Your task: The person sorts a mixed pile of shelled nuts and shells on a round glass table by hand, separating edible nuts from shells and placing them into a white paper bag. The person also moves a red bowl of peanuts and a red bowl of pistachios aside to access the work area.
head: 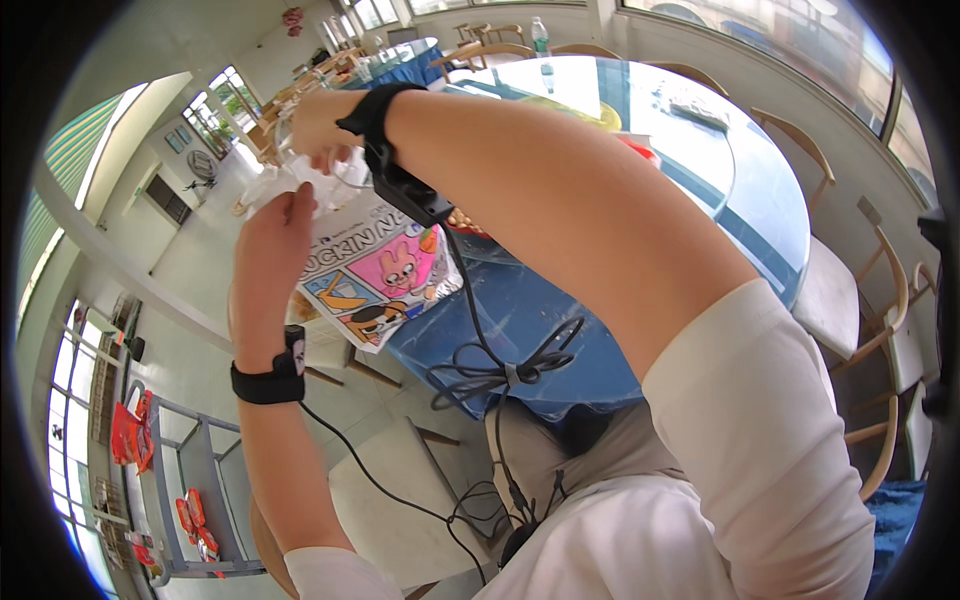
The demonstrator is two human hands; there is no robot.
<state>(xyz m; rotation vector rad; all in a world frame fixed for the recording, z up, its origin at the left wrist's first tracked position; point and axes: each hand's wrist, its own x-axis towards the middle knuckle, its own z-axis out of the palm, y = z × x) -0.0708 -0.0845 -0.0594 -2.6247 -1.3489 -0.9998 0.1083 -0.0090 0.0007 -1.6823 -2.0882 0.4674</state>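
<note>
At the upper left, my left hand (277, 232) is raised with thumb and fingertips together on crumpled white plastic (281, 184). My right hand (322, 127) reaches over from the right beside the same plastic; its fingers are partly hidden, so its grip is unclear. A white printed bag (375, 262) with cartoon pictures and lettering hangs or leans below the hands at the edge of the blue-covered table (517, 315). Behind the right wrist, a red container of small brown pieces (463, 223) is partly hidden. Black straps with small devices are on both wrists.
A bundled black cable (510, 371) runs from the right wrist across the table edge to my lap. On the round glass top (757, 172) are a plastic bottle (539, 37) and a yellow-green plate (609, 116). Wooden chairs surround it; a grey rack (187, 480) stands lower left.
</note>
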